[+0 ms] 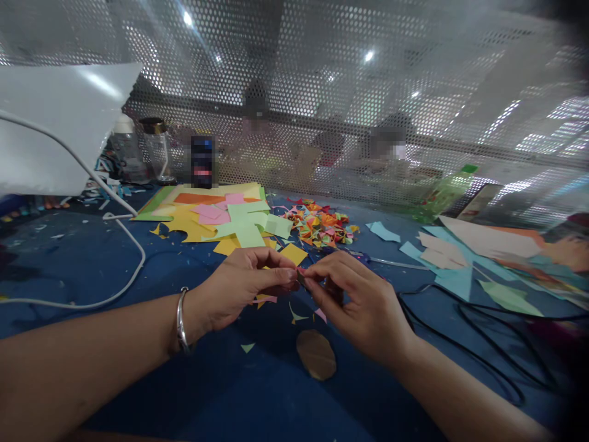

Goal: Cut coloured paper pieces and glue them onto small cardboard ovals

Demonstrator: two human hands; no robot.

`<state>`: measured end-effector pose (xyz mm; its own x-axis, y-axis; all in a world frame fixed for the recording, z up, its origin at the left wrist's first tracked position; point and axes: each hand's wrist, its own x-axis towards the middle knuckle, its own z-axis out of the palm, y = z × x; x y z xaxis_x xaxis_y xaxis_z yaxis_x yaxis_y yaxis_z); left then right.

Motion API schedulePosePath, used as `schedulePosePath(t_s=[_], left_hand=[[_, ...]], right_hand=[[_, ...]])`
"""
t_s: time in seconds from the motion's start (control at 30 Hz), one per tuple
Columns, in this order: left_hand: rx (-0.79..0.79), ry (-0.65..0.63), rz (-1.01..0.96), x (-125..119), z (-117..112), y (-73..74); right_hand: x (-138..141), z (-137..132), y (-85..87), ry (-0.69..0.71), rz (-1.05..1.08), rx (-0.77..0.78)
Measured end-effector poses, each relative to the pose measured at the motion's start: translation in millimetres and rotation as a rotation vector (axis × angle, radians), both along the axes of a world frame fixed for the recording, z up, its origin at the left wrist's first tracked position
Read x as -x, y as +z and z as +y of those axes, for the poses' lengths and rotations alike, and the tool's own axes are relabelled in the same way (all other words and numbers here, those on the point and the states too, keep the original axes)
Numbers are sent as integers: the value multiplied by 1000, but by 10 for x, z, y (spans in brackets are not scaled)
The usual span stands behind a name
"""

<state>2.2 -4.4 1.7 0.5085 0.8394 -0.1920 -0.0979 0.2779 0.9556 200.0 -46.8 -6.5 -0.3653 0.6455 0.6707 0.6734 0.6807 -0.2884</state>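
Note:
My left hand (251, 279), with a silver bangle (183, 320) at the wrist, is closed in a pinch. Facing it, my right hand (352, 294) is pinched too, and the fingertips of both meet over the table. Between them shows a tiny piece, pinkish on top and dark below, mostly hidden and too small to name. Below the hands a brown oval cardboard piece (316, 355) lies flat on the blue table. Small paper scraps are scattered around, among them a pale green one (247, 348) and a pink one (321, 315).
Behind my hands lie coloured paper sheets (246, 224) and a heap of small cuttings (322, 224). A phone (202, 162) stands upright at the back. A white cable (138, 264) runs at left, black cables (478, 344) at right. A perforated metal screen (304, 73) rises behind.

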Motion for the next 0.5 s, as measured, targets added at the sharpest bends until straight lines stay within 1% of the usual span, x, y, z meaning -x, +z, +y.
schedulePosePath(t_s=[0.33,0.5], left_hand=[[71,-32,-50,-14,35,29],[55,-45,-62,-3,56,12]], right_hand=[[-29,7,5,42,-3,13],[-28,8,8,79,-23,-2]])
